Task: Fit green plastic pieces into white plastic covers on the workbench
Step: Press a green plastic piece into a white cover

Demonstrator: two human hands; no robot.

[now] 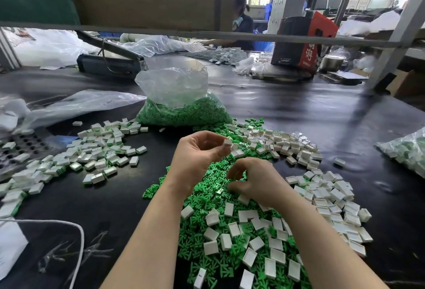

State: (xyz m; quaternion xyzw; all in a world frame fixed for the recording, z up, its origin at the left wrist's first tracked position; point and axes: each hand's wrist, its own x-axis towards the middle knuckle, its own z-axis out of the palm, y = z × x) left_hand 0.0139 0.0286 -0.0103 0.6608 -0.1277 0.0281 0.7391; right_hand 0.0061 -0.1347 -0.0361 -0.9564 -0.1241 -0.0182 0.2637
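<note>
Tabletop: dark sheet, carrying all the parts.
Green plastic pieces: loose heap in front of me, centre near.
Bag of green pieces: clear plastic, open top, far side of the heap.
White plastic covers: scattered right and over the heap's near edge.
Fitted covers: pile at left.
My left hand: raised, fingertips pinching one white cover.
My right hand: fingers curled down into the green heap; whether it grips a piece, I cannot tell.
</note>
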